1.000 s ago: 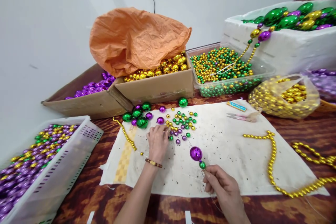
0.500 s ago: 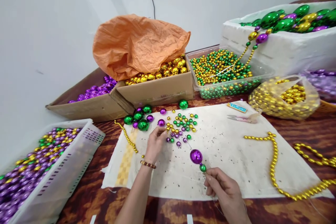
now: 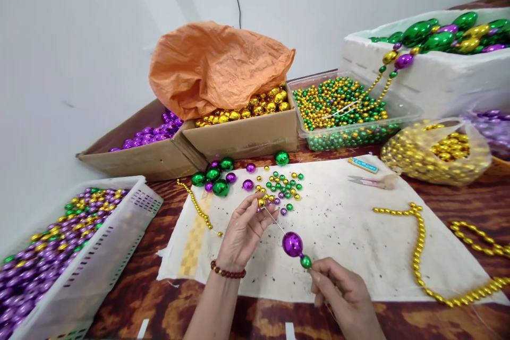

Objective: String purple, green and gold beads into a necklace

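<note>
My right hand (image 3: 338, 281) pinches a small green bead (image 3: 306, 262) at the lower end of a short strung row. Above it on the row sits a big purple bead (image 3: 292, 244), and a thin needle (image 3: 275, 221) sticks out of that toward the upper left. At the needle's tip, my left hand (image 3: 247, 228) is closed on a small gold bead (image 3: 261, 203) between thumb and finger; whether the tip is inside the bead I cannot tell. Loose small green beads (image 3: 282, 188) lie just beyond, mixed with gold and purple ones on the white cloth (image 3: 334, 249).
Large green beads (image 3: 220, 187) lie at the cloth's far left. Snips (image 3: 368, 181) and a blue blade packet (image 3: 363, 164) rest at the far right, near a gold bead strand (image 3: 417, 244). Around stand a white basket (image 3: 119, 234), a cardboard box (image 3: 247, 135) and a clear tub (image 3: 354, 133).
My left hand has come away from the loose bead pile toward the needle tip, with a gold bead in its fingers. The strung row has tilted slightly; my right hand still grips its lower end.
</note>
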`<state>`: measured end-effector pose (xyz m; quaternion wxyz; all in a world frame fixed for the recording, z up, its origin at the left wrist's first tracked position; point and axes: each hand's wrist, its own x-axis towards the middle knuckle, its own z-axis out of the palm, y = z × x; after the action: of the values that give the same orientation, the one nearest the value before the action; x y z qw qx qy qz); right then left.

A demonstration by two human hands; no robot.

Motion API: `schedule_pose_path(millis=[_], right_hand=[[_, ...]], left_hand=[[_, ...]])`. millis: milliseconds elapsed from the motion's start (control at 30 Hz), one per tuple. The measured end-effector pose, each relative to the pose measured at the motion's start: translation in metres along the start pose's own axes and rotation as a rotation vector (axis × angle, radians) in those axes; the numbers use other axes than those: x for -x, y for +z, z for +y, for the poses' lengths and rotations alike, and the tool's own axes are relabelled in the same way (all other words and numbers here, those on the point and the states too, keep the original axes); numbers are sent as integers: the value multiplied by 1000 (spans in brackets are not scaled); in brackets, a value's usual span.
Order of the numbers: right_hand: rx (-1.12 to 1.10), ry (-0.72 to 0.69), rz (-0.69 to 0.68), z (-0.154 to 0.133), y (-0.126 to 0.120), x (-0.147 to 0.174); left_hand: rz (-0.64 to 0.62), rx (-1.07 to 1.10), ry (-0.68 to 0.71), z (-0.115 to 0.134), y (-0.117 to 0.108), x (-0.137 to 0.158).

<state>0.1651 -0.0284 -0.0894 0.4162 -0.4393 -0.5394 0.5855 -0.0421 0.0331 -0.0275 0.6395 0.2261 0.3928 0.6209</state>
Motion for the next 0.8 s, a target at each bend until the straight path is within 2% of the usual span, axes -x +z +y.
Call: schedule_pose_path(millis=[400, 567, 667, 800], right_hand=[[-60, 96, 14, 8, 3, 5], [-141, 154, 43, 6, 8, 4], [-210, 154, 61, 2, 18, -3], [-254, 136, 85, -1, 34, -13]], left_hand=[[2, 42, 1, -3, 4, 4], [9, -22, 44, -5, 11, 7], [2, -29, 20, -14, 18, 12], [19, 63, -57, -36, 33, 15]])
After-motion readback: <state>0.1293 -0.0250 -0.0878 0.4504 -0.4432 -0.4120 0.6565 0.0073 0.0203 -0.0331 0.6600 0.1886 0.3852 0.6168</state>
